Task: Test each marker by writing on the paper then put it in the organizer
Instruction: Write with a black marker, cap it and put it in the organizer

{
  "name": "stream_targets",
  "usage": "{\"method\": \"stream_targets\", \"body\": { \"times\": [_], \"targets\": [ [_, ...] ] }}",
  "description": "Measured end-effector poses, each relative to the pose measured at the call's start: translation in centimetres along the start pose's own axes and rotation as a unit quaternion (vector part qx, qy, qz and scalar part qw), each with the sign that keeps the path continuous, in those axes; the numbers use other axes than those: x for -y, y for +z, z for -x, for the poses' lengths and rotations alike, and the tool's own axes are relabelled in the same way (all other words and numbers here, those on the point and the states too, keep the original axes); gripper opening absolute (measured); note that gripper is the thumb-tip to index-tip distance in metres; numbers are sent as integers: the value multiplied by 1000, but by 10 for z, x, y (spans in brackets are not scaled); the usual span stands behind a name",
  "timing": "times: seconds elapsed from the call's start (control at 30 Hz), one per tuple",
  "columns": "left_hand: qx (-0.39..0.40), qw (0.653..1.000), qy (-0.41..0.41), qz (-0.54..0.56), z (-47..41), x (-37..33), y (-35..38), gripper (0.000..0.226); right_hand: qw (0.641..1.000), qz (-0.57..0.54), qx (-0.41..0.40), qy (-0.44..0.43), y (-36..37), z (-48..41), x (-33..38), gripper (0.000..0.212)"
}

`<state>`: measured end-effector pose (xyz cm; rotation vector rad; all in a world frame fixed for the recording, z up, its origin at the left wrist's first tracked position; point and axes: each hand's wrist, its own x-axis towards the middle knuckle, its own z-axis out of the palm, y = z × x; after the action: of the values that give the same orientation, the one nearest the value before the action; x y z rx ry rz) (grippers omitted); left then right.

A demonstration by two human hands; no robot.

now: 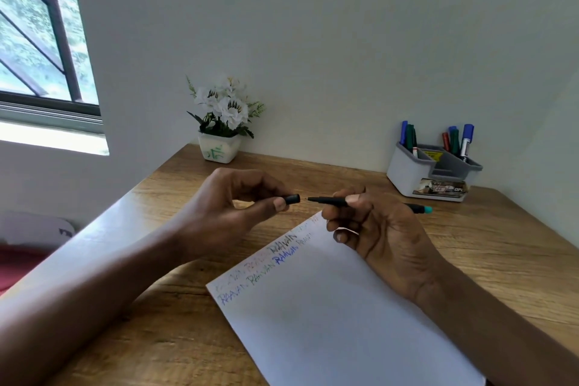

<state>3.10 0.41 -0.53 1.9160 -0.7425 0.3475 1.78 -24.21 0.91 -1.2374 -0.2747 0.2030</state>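
Above the white sheet of paper (329, 316) with its rows of coloured writing, the left hand (232, 213) pinches a small black cap (292, 199) while the right hand (376, 232) grips a thin black marker with a teal end (332, 201), tip level and pointing at the cap, just apart. Both hover over the wooden table (501, 244). Further back stand a grey organizer (410, 175) holding markers and a white pot of white flowers (221, 149) against the pale wall.

Surface (501, 247): wooden, light brown grain, rounded corners; pushed against the wall
Flower pot (219, 150): white, square, green mark on its front; stands at the back edge of the surface, against the wall
Flowers (226, 106): white blooms, dark green leaves
Window (37, 41): upper left; dark frame with slanted bars; blurred greenery outside
Wall (344, 41): plain, pale
Red fabric (15, 266): low at the left edge, beyond the surface
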Motion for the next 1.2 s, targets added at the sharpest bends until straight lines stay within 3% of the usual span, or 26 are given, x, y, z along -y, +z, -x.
{"method": "stream_targets", "body": {
  "times": [0.17,0.33,0.53,0.73,0.8,0.87,0.97,1.1,1.2],
  "targets": [
    [15,1000,8,10,2,-2,3,13,1000,24,16,3,1,-1,-4,12],
    [42,995,0,87,6,-5,11,15,997,58,55,-20,7,1,-9,13],
    [28,989,-8,143,5,-4,15,13,997,48,44,-45,12,1,-13,18],
    [37,991,-31,128,1,-5,16,16,998,43,39,-38,14,-3,-16,13],
    [49,995,-23,86,-1,-4,15,20,997,61,43,-30,12,-2,-13,10],
    [56,997,-2,-43,-4,-1,9,34,994,97,43,-33,8,-2,-8,21],
    [84,954,-37,-285,-5,7,-3,76,992,98,22,-71,-1,-4,6,29],
    [173,908,-137,-355,-8,16,-3,93,993,80,-3,-85,-19,-5,30,63],
    [210,883,-164,-388,-10,20,-1,92,968,191,-96,-129,-31,-11,34,51]
  ]
}}
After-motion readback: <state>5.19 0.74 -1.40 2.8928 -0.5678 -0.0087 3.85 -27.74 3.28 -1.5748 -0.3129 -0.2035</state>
